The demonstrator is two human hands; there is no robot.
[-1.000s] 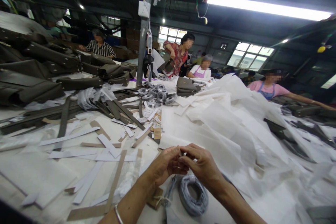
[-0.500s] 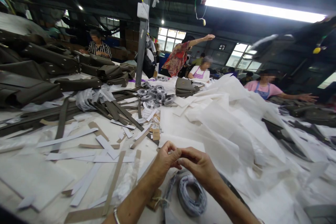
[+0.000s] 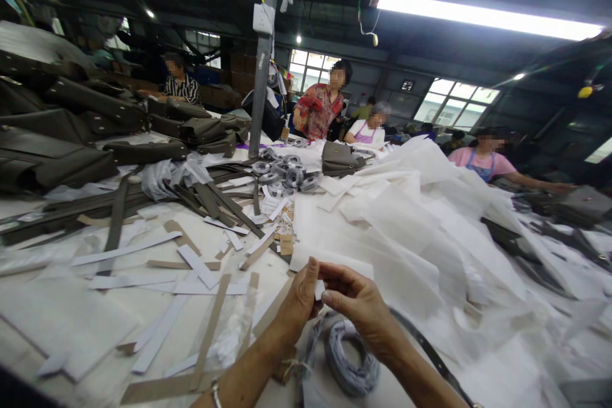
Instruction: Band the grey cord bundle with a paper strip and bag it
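Close together above the table, my left hand (image 3: 300,293) and my right hand (image 3: 356,296) meet at their fingertips. Between them shows a small white piece (image 3: 319,290), perhaps paper or a label, and both hands are closed on it. The left fingers are partly hidden behind the thumb. Just below my right hand lies a plastic-wrapped grey coiled strap (image 3: 352,379). A brown hang tag (image 3: 283,371) with string is beside my left forearm. From under my right forearm runs a dark strap with holes (image 3: 433,347).
White wrapping sheets (image 3: 411,223) are heaped at the right. White and brown strips (image 3: 210,289), dark straps (image 3: 115,223) and several wrapped coils (image 3: 292,175) cover the left and middle. Dark bags (image 3: 57,159) pile up at far left, near a metal post (image 3: 261,89). Several people work beyond.
My left thumb has lifted and the fingertips have parted slightly, exposing the white piece. Across the table, a person in red has lowered a raised arm. A dark bag now shows by the person in pink.
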